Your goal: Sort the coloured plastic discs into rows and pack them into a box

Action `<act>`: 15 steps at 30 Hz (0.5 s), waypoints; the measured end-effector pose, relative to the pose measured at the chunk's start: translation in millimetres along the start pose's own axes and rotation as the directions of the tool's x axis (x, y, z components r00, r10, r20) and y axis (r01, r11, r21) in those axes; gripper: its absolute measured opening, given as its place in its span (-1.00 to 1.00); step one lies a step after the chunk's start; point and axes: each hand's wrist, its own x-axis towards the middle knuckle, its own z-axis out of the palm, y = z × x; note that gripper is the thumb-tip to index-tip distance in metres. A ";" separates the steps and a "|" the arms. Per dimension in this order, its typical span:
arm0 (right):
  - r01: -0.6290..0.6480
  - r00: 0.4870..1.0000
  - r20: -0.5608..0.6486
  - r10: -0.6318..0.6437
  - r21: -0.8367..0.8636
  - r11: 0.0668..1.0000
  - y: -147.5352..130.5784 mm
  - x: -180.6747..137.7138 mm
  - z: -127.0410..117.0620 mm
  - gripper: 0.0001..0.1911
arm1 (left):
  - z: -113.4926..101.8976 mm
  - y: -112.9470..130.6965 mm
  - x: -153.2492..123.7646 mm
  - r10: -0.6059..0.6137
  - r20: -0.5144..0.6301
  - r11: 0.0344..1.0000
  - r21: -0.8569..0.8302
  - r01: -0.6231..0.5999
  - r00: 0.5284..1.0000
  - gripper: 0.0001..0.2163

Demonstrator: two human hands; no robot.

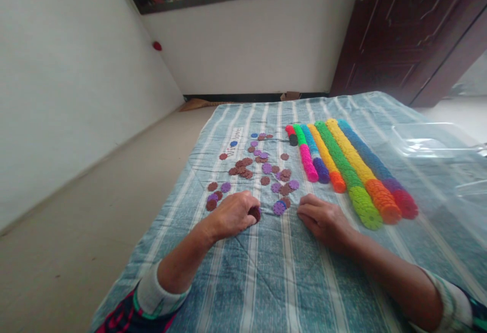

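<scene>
- left hand (232, 214) curled shut around a stack of brown discs (255, 213), knuckles up on the striped cloth (266, 272)
- right hand (323, 219) flat, fingers loosely together, empty, near scattered flat notched purple discs (279, 207)

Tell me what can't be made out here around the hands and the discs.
Head view only:
- Left hand: curled fingers hide all but the edge of a brown disc, so its grip is unclear.
- Right hand: its palm side is turned away.
- Cloth label: too small to read.
- Plastic sheet: cut off by the right edge.

Brown and purple discs (262, 170) on blue-striped cloth (289, 272).
</scene>
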 end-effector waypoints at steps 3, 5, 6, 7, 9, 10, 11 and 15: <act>0.009 1.000 -0.012 -0.009 0.004 1.000 0.3 0.1 0.2 -0.70 | 1.1 -0.7 0.6 0.002 0.010 1.000 -0.009 -0.002 1.000 -0.90; 0.030 0.999 -0.034 -0.029 0.012 0.999 0.0 0.6 -0.1 -0.70 | 1.6 -0.9 0.6 0.003 0.013 1.000 -0.009 -0.003 1.000 -0.89; 0.040 0.998 -0.046 -0.039 0.014 0.999 -0.3 0.8 -0.3 -0.70 | 1.7 -0.9 0.4 0.003 0.010 1.000 -0.005 -0.003 1.000 -0.89; 0.048 0.997 -0.054 -0.047 0.014 0.999 -0.6 1.1 -0.6 -0.70 | 1.7 -0.8 0.2 0.003 0.006 1.000 0.002 -0.003 1.000 -0.88; 0.054 0.997 -0.062 -0.053 0.011 0.998 -1.1 1.3 -1.1 -0.70 | 1.1 -0.1 -0.3 -0.007 0.000 1.000 0.019 0.007 1.000 -0.87; 0.052 0.997 -0.062 -0.052 0.008 0.999 -1.2 1.3 -1.3 -0.70 | 0.6 0.5 -0.4 -0.016 0.003 0.999 0.028 0.016 1.000 -0.87; 0.049 0.997 -0.059 -0.049 0.006 0.999 -1.2 1.2 -1.4 -0.71 | 0.0 1.1 -0.5 -0.026 0.010 0.999 0.035 0.026 1.000 -0.86; 0.036 0.998 -0.047 -0.036 0.002 0.999 -0.8 0.7 -1.3 -0.70 | -1.6 2.9 -0.2 -0.050 0.018 0.997 0.063 0.049 0.999 -0.88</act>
